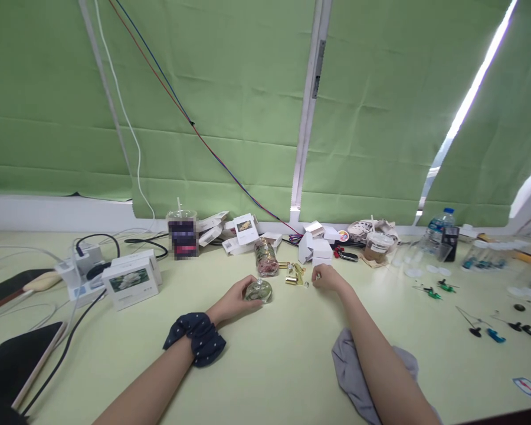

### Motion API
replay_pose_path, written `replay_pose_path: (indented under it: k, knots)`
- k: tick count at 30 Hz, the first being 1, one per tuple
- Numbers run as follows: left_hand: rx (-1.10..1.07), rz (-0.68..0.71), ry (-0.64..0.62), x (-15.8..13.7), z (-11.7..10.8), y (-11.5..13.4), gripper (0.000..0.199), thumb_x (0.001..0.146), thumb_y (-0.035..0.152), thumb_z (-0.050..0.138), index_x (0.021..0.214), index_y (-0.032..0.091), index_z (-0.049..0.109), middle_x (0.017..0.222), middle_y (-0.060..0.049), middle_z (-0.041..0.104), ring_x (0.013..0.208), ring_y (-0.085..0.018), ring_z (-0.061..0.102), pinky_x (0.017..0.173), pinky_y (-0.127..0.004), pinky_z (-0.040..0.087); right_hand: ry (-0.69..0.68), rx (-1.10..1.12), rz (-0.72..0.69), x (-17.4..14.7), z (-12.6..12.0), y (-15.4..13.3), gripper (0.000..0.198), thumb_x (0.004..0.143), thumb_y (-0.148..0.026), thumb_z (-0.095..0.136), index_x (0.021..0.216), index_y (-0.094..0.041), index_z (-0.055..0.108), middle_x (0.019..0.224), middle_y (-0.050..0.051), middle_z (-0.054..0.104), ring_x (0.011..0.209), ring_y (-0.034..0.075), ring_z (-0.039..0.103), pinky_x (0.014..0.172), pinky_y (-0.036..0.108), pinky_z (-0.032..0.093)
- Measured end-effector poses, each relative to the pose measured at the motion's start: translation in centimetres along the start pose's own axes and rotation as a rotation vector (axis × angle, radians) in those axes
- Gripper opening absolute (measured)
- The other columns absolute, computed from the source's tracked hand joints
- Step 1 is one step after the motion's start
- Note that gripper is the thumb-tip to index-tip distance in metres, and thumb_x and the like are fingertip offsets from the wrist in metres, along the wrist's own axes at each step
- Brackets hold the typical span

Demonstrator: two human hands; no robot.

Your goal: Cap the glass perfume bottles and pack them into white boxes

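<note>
My left hand is closed around the side of a small round glass bottle, which has greenish contents and a clear neck or knob on top. It rests on or just over the table. Across from it, my right hand has its fingers pinched together at the table; a tiny piece shows at the fingertips, too small to name. Between the hands lie several shiny gold-coloured parts, with a tiny clear piece beside them. Behind the bottle stands a clear jar with pinkish contents.
White boxes and a picture box pile up at the back. A lidded cup, power strip and cables stand left. A drink cup, water bottle and several small coloured tools occupy the right. Grey cloth lies under my right forearm.
</note>
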State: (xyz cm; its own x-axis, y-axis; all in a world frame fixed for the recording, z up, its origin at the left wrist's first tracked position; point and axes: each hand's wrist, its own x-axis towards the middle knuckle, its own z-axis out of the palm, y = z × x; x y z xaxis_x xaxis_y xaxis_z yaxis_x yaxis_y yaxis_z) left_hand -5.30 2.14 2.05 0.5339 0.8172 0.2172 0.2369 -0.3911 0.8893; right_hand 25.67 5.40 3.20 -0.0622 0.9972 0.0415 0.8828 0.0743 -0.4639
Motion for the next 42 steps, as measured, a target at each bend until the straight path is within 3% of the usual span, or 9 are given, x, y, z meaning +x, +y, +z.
replay_pose_path:
  k: [7, 12, 20, 24, 27, 29, 34, 38, 42]
  knots:
    - [0.017, -0.003, -0.001, -0.1, 0.0, 0.2, 0.035, 0.070, 0.037, 0.073, 0.089, 0.017, 0.051, 0.084, -0.001, 0.057, 0.079, -0.015, 0.054, 0.073, -0.026, 0.044, -0.068, -0.074, -0.059, -0.7, -0.5, -1.4, 0.035, 0.059, -0.005, 0.064, 0.089, -0.022, 0.064, 0.096, 0.002, 0.065, 0.092, 0.021, 0.057, 0.072, 0.028, 0.036]
    - [0.023, 0.005, 0.001, -0.1, 0.0, 0.1, 0.032, 0.072, 0.036, 0.071, 0.089, 0.018, 0.051, 0.083, 0.000, 0.056, 0.078, -0.015, 0.053, 0.073, -0.026, 0.043, -0.061, -0.095, -0.098, -1.0, 0.2, -2.4, 0.021, 0.058, -0.018, 0.074, 0.075, -0.021, 0.061, 0.082, 0.001, 0.066, 0.094, 0.026, 0.055, 0.086, 0.044, 0.031]
    - [0.069, 0.020, 0.041, -0.2, 0.2, -0.1, 0.028, 0.074, 0.036, 0.068, 0.088, 0.017, 0.052, 0.083, -0.001, 0.058, 0.077, -0.016, 0.055, 0.072, -0.028, 0.044, 0.050, -0.023, -0.168, -0.9, 0.2, -3.1, 0.013, 0.073, -0.008, 0.059, 0.076, -0.019, 0.064, 0.078, 0.004, 0.065, 0.094, 0.025, 0.056, 0.092, 0.051, 0.029]
    - [0.118, 0.043, 0.096, -0.5, 0.6, 0.3, 0.041, 0.075, 0.032, 0.068, 0.108, 0.020, 0.047, 0.090, -0.002, 0.063, 0.082, -0.018, 0.059, 0.078, -0.033, 0.046, 0.061, 0.389, -0.305, -1.0, 0.1, -4.6, 0.013, 0.084, -0.025, 0.054, 0.088, -0.017, 0.063, 0.081, 0.005, 0.065, 0.077, 0.018, 0.061, 0.077, 0.035, 0.045]
    - [0.146, 0.059, 0.117, -0.6, 1.0, 0.4, 0.069, 0.077, 0.028, 0.066, 0.134, 0.024, 0.029, 0.093, -0.003, 0.065, 0.087, -0.019, 0.062, 0.085, -0.037, 0.045, -0.110, 0.924, -0.402, -1.5, 0.9, -6.5, 0.029, 0.074, -0.041, 0.067, 0.089, -0.017, 0.063, 0.070, 0.001, 0.063, 0.067, 0.016, 0.062, 0.072, 0.033, 0.048]
    - [0.157, 0.086, 0.130, -0.6, 1.3, 0.2, 0.079, 0.077, 0.027, 0.066, 0.141, 0.027, 0.019, 0.097, -0.004, 0.065, 0.091, -0.020, 0.062, 0.088, -0.038, 0.045, -0.211, 1.063, -0.407, -1.9, 1.6, -7.8, 0.036, 0.066, -0.042, 0.075, 0.089, -0.016, 0.064, 0.071, 0.001, 0.064, 0.067, 0.016, 0.063, 0.072, 0.033, 0.049]
    - [0.185, 0.197, 0.139, -0.4, 1.7, -0.3, 0.068, 0.078, 0.024, 0.065, 0.137, 0.028, 0.031, 0.117, -0.007, 0.058, 0.104, -0.021, 0.059, 0.095, -0.040, 0.044, -0.226, 1.159, -0.414, -2.6, 3.4, -10.0, 0.032, 0.064, -0.041, 0.077, 0.084, -0.019, 0.066, 0.066, -0.001, 0.065, 0.061, 0.015, 0.062, 0.065, 0.031, 0.052]
    - [0.224, 0.209, 0.137, -0.5, 1.6, -0.5, 0.059, 0.078, 0.025, 0.066, 0.131, 0.026, 0.040, 0.123, -0.008, 0.057, 0.112, -0.023, 0.055, 0.099, -0.042, 0.042, -0.101, 1.114, -0.434, -2.1, 4.7, -10.4, 0.028, 0.068, -0.043, 0.073, 0.084, -0.021, 0.069, 0.058, -0.002, 0.061, 0.047, 0.011, 0.053, 0.045, 0.023, 0.043]
    - [0.221, 0.193, 0.133, -0.6, 1.6, -0.5, 0.061, 0.078, 0.023, 0.065, 0.132, 0.026, 0.038, 0.123, -0.007, 0.058, 0.110, -0.022, 0.056, 0.099, -0.043, 0.043, 0.022, 1.055, -0.473, -1.7, 5.4, -10.5, 0.025, 0.069, -0.043, 0.072, 0.081, -0.021, 0.071, 0.075, 0.002, 0.067, 0.050, 0.010, 0.052, 0.042, 0.021, 0.041]
